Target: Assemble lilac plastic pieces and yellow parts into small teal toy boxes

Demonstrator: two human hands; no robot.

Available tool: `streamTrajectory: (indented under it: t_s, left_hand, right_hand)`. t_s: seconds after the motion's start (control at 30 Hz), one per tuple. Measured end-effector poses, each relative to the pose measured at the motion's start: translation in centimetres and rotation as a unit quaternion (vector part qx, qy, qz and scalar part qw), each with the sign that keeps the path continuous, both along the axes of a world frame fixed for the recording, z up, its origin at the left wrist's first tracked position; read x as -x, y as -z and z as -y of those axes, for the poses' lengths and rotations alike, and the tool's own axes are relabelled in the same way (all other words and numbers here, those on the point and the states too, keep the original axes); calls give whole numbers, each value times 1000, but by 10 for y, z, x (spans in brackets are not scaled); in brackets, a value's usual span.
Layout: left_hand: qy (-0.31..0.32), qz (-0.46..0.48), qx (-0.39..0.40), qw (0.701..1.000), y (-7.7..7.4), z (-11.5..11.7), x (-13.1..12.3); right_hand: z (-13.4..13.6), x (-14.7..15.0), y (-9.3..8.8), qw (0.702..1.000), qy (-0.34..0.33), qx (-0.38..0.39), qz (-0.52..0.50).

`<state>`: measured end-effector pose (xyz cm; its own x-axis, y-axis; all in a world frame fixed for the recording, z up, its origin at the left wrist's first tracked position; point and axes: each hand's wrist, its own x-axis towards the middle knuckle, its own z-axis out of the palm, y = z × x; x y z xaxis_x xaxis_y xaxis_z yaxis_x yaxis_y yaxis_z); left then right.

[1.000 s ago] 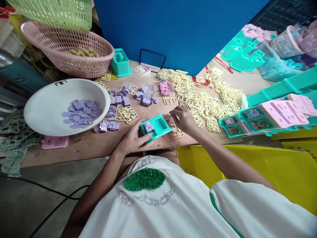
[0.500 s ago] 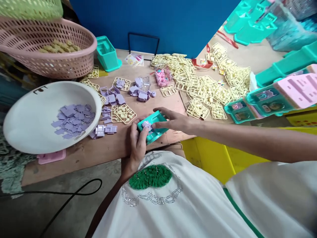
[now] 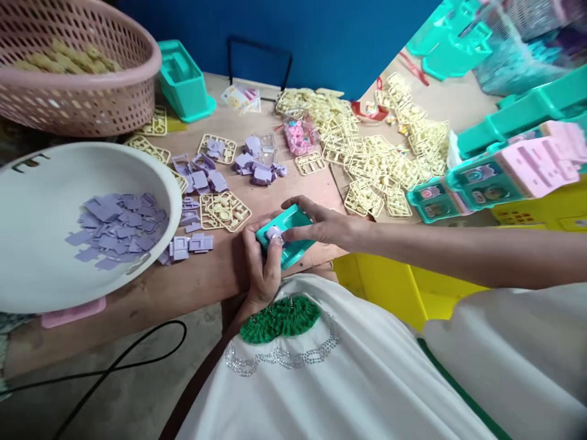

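A small teal plastic case rests low over the table's front edge, near my body. My left hand is wrapped around its left side, with the thumb reaching over the rim. Inside the case lies a light purple plastic part, and both my thumbs touch it. From the right, my right hand grips the case, its fingers over the far edge. The underside of the case is hidden. To the left, purple plastic pieces and cream part frames lie on the table.
A white basin of flat purple pieces stands at the left, below a pink basket. A teal housing is at the back. Cream frames are heaped back right, beside teal-and-pink toy units. A black cable crosses the floor.
The view has shifted slightly, so the basin appears larger and further left. Both hands keep their hold on the teal case, and the purple part inside appears tilted differently.
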<state>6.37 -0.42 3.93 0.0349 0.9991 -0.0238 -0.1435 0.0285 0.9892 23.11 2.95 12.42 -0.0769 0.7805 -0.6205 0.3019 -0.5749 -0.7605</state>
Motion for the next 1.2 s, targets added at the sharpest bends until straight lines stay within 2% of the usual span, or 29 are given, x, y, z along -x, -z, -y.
streamTrajectory:
  t_s: [0.03, 0.1, 0.17, 0.23, 0.33, 0.47, 0.6, 0.7, 0.77, 0.83, 0.93, 1.03, 1.13, 1.2]
  left_hand:
    - [-3, -7, -3, 1000, 1, -1, 1]
    - [-8, -15, -2, 1000, 3, -3, 2]
    - [-11, -22, -2, 1000, 6, -5, 4]
    - [-12, -27, -5, 1000, 8, -7, 6]
    - [-16, -34, -19, 999, 12, -8, 8]
    - [-29, -66, -49, 996, 20, -13, 7]
    - [-36, -70, -73, 994, 20, -15, 10]
    - [-76, -76, -124, 986, 2, -10, 19]
    - [-91, -75, -165, 979, -19, -7, 25]
    - [-58, -54, -171, 982, -41, -6, 30]
    - [-2, 15, -115, 993, -63, -12, 32]
    - [-8, 76, -44, 996, -68, -19, 30]
    - [-25, 123, 12, 992, -63, -21, 26]
    - [-48, 138, 25, 989, -60, -20, 23]
  right_hand:
    - [0, -4, 2, 1000, -7, -27, 10]
    - [-2, -18, 6, 987, -21, -147, 56]
    - [-4, -39, 11, 950, -31, -288, 120]
    - [-6, -62, 18, 915, -12, -349, 203]
    - [-4, -82, 34, 889, -51, -347, 295]
    - [-7, -75, 51, 878, -127, -362, 285]
    - [-18, -68, 54, 869, -183, -359, 288]
    - [-20, -63, 42, 890, -125, -367, 240]
    - [-15, -53, 27, 922, -46, -366, 122]
    - [-7, -35, 9, 937, -8, -348, -13]
    - [3, -3, -11, 926, -34, -358, -112]
    - [6, 19, -15, 914, -20, -389, -112]
    - [9, 28, -9, 913, 32, -399, -77]
    - [13, 31, -6, 900, 37, -433, -21]
